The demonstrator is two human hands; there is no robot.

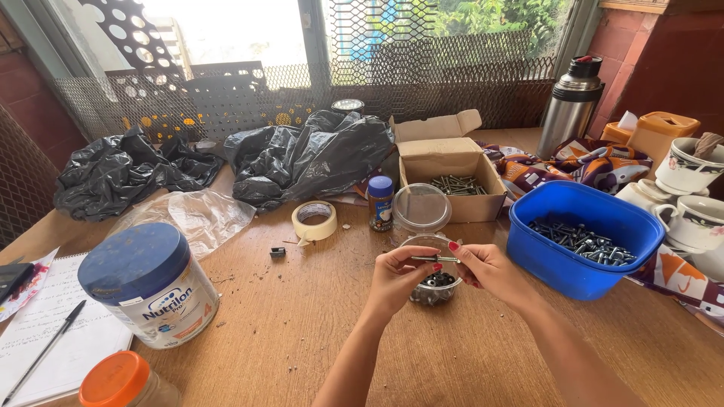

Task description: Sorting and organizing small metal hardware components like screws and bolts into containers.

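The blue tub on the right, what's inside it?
The blue tub holds a loose pile of dark metal screws across its bottom. The near wall hides the front part of the bottom, so anything there cannot be seen.

Two bare forearms, no sleeves in view. Red polish on the nails of left hand (396, 277) and right hand (492, 271). No rings or watch visible.

Sunlit mesh window (422, 45), red brick walls (679, 68)
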